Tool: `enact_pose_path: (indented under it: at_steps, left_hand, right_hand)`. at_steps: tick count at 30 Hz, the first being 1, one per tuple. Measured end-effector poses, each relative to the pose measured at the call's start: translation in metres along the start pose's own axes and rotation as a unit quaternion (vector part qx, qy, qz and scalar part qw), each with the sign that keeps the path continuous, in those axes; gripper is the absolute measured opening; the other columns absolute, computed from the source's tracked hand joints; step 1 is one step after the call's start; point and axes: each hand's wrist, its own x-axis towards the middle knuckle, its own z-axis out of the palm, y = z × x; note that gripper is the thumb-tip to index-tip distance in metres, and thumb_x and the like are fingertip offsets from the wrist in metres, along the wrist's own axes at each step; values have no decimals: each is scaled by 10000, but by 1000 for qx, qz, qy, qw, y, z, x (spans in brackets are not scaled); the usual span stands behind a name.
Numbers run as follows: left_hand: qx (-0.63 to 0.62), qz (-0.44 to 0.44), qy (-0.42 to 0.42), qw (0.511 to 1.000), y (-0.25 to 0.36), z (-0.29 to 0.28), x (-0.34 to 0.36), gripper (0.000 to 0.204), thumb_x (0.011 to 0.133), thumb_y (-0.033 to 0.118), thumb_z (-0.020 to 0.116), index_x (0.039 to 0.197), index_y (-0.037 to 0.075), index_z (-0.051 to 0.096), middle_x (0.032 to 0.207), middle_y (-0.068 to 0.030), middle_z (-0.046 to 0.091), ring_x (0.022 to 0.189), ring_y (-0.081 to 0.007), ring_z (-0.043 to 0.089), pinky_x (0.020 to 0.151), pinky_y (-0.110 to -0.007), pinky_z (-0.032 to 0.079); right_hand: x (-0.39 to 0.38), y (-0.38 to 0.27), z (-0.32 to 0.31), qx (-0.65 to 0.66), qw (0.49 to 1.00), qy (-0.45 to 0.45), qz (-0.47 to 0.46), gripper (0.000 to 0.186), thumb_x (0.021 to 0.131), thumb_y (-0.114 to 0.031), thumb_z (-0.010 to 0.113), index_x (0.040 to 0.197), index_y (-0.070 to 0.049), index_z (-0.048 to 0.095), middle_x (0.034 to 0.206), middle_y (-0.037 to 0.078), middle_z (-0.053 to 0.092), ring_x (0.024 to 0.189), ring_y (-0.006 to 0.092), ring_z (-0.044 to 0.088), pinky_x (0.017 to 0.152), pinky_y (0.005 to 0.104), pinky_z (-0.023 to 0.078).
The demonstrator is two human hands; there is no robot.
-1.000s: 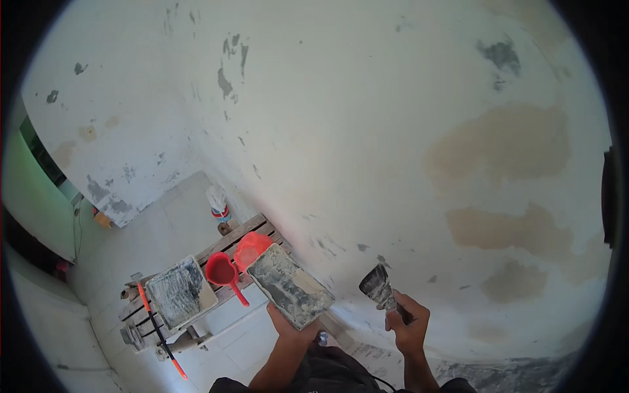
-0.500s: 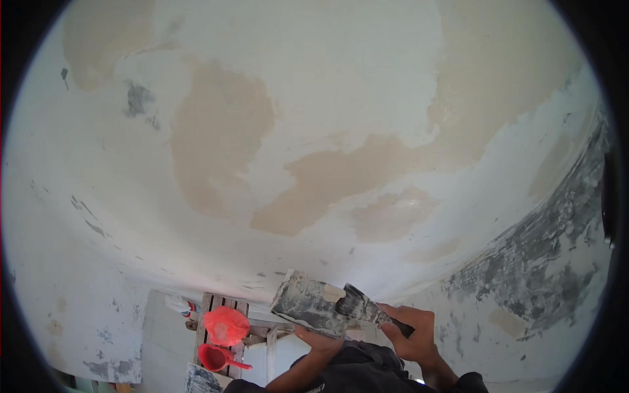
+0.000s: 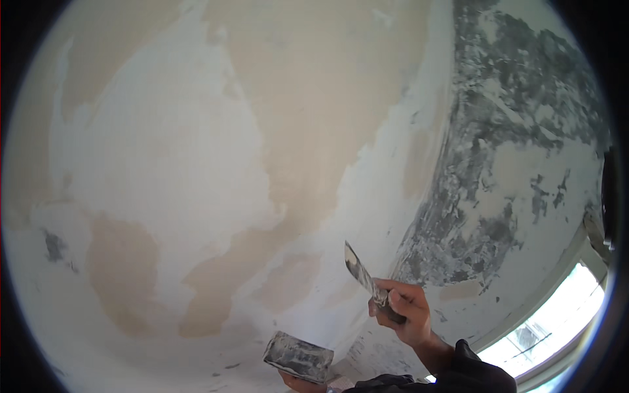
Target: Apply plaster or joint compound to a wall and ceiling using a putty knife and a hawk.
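Overhead, the right hand (image 3: 403, 318) is raised with its fingers (image 3: 407, 302) curled tight round the dark handle of a putty knife (image 3: 360, 274). The blade rises up and to the left from the knuckles, turned nearly edge-on to the camera, its tip close to the wall (image 3: 196, 164) but seemingly just short of it. That slant probably suits spreading, since a shallow angle lets the blade lay filler flat instead of digging in.

Below and left of those fingers, the left hand (image 3: 298, 381) shows only as a sliver at the lower rim. It grips a hawk (image 3: 299, 357), a flat board crusted with grey filler, from underneath; how the fingers close cannot be seen. The board sits tilted, its loaded face toward the knife, likely so filler stays within easy reach of the blade.

Above the knife tip the wall is patchy: white skim beside bare tan areas. To the right of the right hand's knuckles runs a rough strip of grey flaking plaster (image 3: 498, 150), and further down on that side a bright window (image 3: 557, 314) lets in daylight. A dark sleeve (image 3: 472, 373) covers the right forearm.
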Motion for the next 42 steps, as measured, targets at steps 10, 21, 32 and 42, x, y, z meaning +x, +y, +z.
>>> enact_pose_path:
  at_steps: [10, 21, 32, 42]
  left_hand:
    - [517, 405, -171, 735, -4, -38, 6, 405, 976, 328, 385, 1248, 88, 566, 1151, -91, 640, 996, -278, 613, 834, -455, 530]
    - [440, 366, -170, 802, -6, -40, -16, 480, 964, 362, 372, 1272, 59, 581, 1194, -107, 653, 1045, -292, 628, 891, -460, 538]
    - [406, 337, -172, 832, -6, -127, 63, 233, 889, 26, 563, 1115, -26, 584, 982, -61, 612, 836, -189, 536, 704, -322, 485]
    - [398, 311, -136, 852, -11, -94, 54, 97, 912, 3, 542, 1002, -7, 579, 909, -55, 578, 744, -172, 523, 611, -355, 479]
  right_hand:
    - [58, -139, -92, -170, 950, 208, -162, 464, 984, -157, 510, 1365, 106, 491, 901, 102, 643, 462, 83, 407, 433, 250, 331]
    - [113, -130, -106, -103, 943, 226, -221, 450, 999, -200, 548, 1358, 71, 520, 967, 137, 653, 424, 97, 449, 396, 250, 346]
    - [142, -155, -71, -99, 915, 257, -293, 430, 959, -109, 602, 1355, 45, 538, 965, 124, 629, 461, 113, 528, 445, 270, 418]
    - [187, -105, -40, -468, 700, 292, -454, 663, 840, 171, 482, 1471, -25, 429, 1214, 195, 366, 833, 244, 489, 733, 353, 474]
